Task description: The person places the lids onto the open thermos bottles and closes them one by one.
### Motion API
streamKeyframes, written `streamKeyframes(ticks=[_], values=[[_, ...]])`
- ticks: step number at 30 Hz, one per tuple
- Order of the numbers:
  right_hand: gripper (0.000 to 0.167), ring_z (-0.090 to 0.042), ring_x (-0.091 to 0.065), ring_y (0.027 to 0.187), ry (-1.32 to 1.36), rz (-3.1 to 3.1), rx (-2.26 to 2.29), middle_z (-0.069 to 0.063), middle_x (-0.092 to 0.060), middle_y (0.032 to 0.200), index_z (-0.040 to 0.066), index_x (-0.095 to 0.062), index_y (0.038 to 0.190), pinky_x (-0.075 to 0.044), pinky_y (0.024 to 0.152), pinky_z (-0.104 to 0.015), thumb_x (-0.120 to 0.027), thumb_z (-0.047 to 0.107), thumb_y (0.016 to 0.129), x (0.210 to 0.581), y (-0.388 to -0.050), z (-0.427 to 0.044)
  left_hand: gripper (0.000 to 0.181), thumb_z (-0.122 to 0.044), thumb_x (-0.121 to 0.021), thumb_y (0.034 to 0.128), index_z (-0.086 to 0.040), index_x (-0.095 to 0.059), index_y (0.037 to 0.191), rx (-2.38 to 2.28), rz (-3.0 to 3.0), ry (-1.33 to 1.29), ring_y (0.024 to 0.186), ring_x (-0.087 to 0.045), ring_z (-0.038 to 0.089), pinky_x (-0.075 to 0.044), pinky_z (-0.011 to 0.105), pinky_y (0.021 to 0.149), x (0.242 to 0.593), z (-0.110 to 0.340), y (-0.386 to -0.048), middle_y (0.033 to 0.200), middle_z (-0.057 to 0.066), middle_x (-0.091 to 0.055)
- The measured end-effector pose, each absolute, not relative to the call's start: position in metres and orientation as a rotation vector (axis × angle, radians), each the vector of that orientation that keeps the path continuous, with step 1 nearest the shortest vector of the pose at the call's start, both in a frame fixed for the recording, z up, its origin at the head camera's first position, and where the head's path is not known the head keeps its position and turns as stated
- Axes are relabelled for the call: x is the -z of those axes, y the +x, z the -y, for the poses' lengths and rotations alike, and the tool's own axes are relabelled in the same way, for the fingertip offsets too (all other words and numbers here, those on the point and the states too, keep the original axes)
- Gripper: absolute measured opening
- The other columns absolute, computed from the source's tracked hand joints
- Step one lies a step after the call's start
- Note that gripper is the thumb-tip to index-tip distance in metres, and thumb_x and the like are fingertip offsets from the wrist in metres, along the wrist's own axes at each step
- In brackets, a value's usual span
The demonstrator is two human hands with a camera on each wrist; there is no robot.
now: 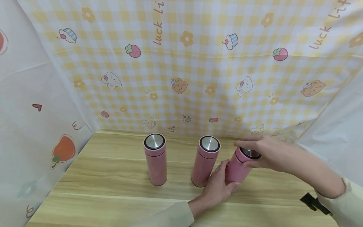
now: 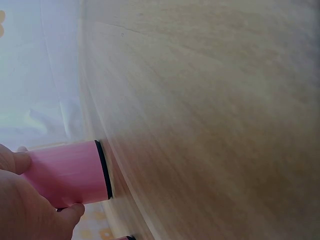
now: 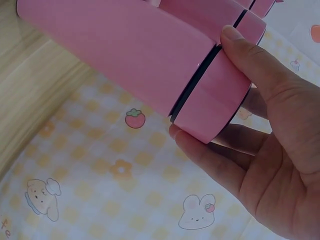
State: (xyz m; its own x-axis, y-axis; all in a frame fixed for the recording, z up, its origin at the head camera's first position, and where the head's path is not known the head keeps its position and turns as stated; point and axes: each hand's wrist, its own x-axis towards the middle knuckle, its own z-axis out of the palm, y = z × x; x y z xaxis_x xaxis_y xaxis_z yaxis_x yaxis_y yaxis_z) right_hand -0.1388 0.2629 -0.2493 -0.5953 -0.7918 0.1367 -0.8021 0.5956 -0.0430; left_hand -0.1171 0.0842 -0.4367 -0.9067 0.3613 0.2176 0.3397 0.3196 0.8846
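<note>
Three pink thermos bottles with steel-topped lids stand in a row on the wooden table. My left hand [image 1: 218, 186] grips the body of the right thermos [image 1: 237, 170], low down. The fingers of my right hand [image 1: 263, 151] hold that bottle's lid [image 3: 215, 95] from above and the side. In the right wrist view a dark ring runs between lid and body. Close to the left hand's fingers is the middle thermos [image 1: 202, 167]. Farther left stands the left thermos [image 1: 157, 164], apart from both hands. The left wrist view shows the held bottle's dark base [image 2: 104, 170] by the tabletop.
The wooden table [image 1: 113, 176] runs up to a yellow checked cloth [image 1: 198, 69] at the back. White cloth [image 1: 37, 78] with printed fruit hangs on the left, and another white sheet [image 1: 337, 123] on the right. A black strap [image 1: 314, 203] hangs by the right sleeve.
</note>
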Motion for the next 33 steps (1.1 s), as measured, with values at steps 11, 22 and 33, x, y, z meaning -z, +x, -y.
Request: streamKeyframes(ticks=[11,22,33], values=[[0.057,-0.014,-0.068,0.083,1.226,2.768,-0.116,-0.01,-0.069,0.117,0.002,-0.07,0.125,-0.059,0.066,-0.032,-0.088,0.031,0.08,0.25,-0.136,-0.259,0.069,-0.025,-0.08,0.091,-0.022,-0.04,0.147,-1.684,-2.531,0.673,0.116,-0.053,0.005,-0.049,0.03,0.098,0.437,-0.084,-0.117,0.133,-0.009,-0.054],[0.071,-0.027,-0.061,0.119,1.442,2.705,-0.238,-0.004,-0.058,0.14,0.017,-0.061,0.141,-0.058,0.087,-0.043,-0.087,0.04,0.08,0.249,-0.142,-0.274,0.069,-0.025,-0.079,0.0919,-0.02,-0.04,0.149,-1.7,-2.51,0.695,0.118,-0.052,0.005,-0.048,0.03,0.099,0.437,-0.084,-0.118,0.135,-0.008,-0.053],[0.058,-0.026,-0.056,0.125,1.551,2.721,-0.327,0.003,-0.057,0.139,0.027,-0.063,0.136,-0.056,0.092,-0.041,-0.087,0.022,0.083,0.245,-0.147,-0.279,0.069,-0.025,-0.08,0.0911,-0.021,-0.041,0.148,-1.685,-2.526,0.673,0.119,-0.052,0.005,-0.048,0.03,0.1,0.438,-0.084,-0.118,0.136,-0.01,-0.053]])
